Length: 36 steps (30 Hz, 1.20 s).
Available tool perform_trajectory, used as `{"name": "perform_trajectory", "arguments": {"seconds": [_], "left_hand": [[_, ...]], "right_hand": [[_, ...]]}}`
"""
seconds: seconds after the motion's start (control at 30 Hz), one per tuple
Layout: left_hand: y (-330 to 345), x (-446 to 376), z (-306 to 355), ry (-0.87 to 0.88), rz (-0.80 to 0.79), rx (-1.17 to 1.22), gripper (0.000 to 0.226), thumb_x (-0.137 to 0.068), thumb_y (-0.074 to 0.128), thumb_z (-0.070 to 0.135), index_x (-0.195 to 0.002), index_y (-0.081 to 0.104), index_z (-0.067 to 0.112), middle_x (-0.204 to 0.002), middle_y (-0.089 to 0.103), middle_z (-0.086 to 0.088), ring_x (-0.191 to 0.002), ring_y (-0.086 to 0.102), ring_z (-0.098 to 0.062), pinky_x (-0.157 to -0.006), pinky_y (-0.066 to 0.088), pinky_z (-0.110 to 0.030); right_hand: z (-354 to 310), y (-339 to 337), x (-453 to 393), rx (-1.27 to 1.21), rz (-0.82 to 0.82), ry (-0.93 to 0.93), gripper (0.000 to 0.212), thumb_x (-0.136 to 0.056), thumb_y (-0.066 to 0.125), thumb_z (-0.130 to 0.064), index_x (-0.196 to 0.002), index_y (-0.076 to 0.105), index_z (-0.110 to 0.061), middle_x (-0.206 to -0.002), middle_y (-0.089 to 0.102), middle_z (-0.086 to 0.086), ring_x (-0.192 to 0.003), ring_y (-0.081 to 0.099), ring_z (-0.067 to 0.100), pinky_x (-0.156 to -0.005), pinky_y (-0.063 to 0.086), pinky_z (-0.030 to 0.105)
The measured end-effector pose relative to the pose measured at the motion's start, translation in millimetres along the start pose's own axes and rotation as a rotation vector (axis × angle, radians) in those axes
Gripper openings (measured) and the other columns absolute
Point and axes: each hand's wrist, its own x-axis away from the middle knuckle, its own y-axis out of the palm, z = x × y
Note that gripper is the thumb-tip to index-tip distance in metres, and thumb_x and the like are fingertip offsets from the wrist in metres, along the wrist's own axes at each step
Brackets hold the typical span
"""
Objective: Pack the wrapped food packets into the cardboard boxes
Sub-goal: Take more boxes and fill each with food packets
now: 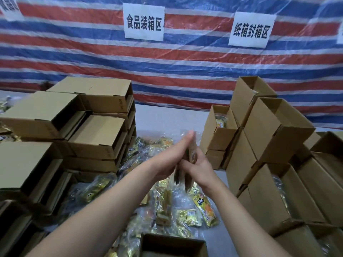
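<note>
palms should square the stack of wrapped food packets point(189, 164) pressed upright between the flat-fingered left hand point(172, 156) and the right hand point(198, 167) curled round it, then lower it into the open cardboard box point(172, 244) at six o'clock.

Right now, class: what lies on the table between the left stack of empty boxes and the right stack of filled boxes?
In the head view, a heap of wrapped food packets and both hands pressing a held bundle.
</note>
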Motion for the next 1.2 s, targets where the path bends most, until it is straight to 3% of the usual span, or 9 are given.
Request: {"name": "perform_trajectory", "arguments": {"seconds": [0.13, 0.23, 0.4, 0.53, 0.67, 0.83, 0.97, 1.07, 1.2], "left_hand": [[2, 5, -1, 0.029, -0.009, 0.114, 0.084, -0.097, 0.02, 0.069, -0.136, 0.056, 0.004, -0.122, 0.067, -0.011, -0.121, 0.061, -0.023, -0.109, 0.045, -0.039], [-5, 12, -9, 0.058, 0.085, 0.068, 0.078, -0.097, 0.021, 0.067, -0.157, 0.026, 0.017, -0.161, 0.03, -0.001, -0.146, 0.031, -0.02, -0.122, 0.023, -0.049], [-50, 40, -50, -0.022, 0.139, -0.398, 0.049, -0.103, 0.039, 0.052, -0.139, 0.051, 0.022, -0.134, 0.058, 0.006, -0.117, 0.058, -0.009, -0.108, 0.044, -0.04], [-79, 63, -107, -0.147, -0.042, -0.732, 0.042, -0.097, 0.053, 0.054, -0.132, 0.056, 0.031, -0.126, 0.06, 0.015, -0.112, 0.057, 0.002, -0.101, 0.047, -0.026], [-89, 80, -154, -0.269, -0.194, -0.899, 0.06, -0.089, 0.055, 0.065, -0.14, 0.049, 0.035, -0.137, 0.053, 0.018, -0.121, 0.053, 0.0, -0.101, 0.042, -0.021], [-91, 87, -188, -0.266, -0.104, -0.952, 0.043, -0.1, 0.046, 0.055, -0.13, 0.062, 0.028, -0.126, 0.063, 0.012, -0.112, 0.058, -0.006, -0.097, 0.044, -0.025], [-90, 88, -203, -0.25, -0.007, -0.86, 0.041, -0.103, 0.046, 0.045, -0.097, 0.07, 0.012, -0.084, 0.064, 0.001, -0.076, 0.056, -0.011, -0.068, 0.044, -0.024], [-94, 92, -206, -0.241, 0.017, -0.778, 0.055, -0.098, 0.043, 0.061, -0.094, 0.07, 0.013, -0.077, 0.058, -0.005, -0.071, 0.052, -0.014, -0.073, 0.046, -0.031], [-94, 91, -211, -0.201, 0.069, -0.749, 0.05, -0.096, 0.043, 0.062, -0.079, 0.068, 0.022, -0.063, 0.046, 0.005, -0.058, 0.043, -0.01, -0.061, 0.035, -0.029]], "right_hand": [[-2, 4, 4, -0.067, 0.104, 0.004, 0.034, -0.063, 0.072, -0.038, -0.097, 0.067, -0.037, -0.089, 0.075, -0.003, -0.084, 0.072, 0.015, -0.075, 0.056, 0.036], [-2, -1, 10, -0.204, 0.108, 0.05, 0.025, -0.066, 0.072, -0.034, -0.091, 0.074, -0.036, -0.089, 0.075, 0.0, -0.086, 0.071, 0.022, -0.084, 0.055, 0.045], [-8, -27, 24, -0.463, -0.032, 0.19, 0.056, -0.074, 0.068, -0.036, -0.12, 0.065, -0.004, -0.088, 0.067, 0.015, -0.07, 0.068, 0.029, -0.06, 0.057, 0.041], [-7, -34, 37, -0.509, -0.088, 0.214, 0.073, -0.068, 0.079, -0.042, -0.127, 0.061, -0.003, -0.095, 0.07, 0.013, -0.071, 0.069, 0.025, -0.057, 0.057, 0.034], [8, -25, 44, -0.168, -0.07, 0.117, 0.054, -0.066, 0.079, -0.021, -0.117, 0.061, -0.024, -0.091, 0.065, -0.005, -0.078, 0.067, 0.008, -0.065, 0.055, 0.025], [22, -9, 71, 0.508, -0.549, 0.009, 0.053, -0.065, 0.074, -0.04, -0.106, 0.049, -0.062, -0.096, 0.061, -0.027, -0.088, 0.06, -0.009, -0.073, 0.045, 0.008], [49, 13, 85, 0.816, -0.909, 0.1, 0.044, -0.072, 0.07, -0.039, -0.111, 0.051, -0.045, -0.093, 0.06, -0.019, -0.078, 0.058, 0.0, -0.061, 0.044, 0.016], [69, 25, 82, 1.036, -1.03, 0.188, 0.049, -0.08, 0.065, -0.042, -0.124, 0.052, -0.027, -0.086, 0.056, -0.011, -0.072, 0.054, 0.006, -0.056, 0.041, 0.024], [98, 42, 78, 1.139, -1.093, 0.362, 0.054, -0.085, 0.057, -0.044, -0.134, 0.047, -0.024, -0.121, 0.061, 0.004, -0.104, 0.061, 0.026, -0.087, 0.052, 0.037]]}}
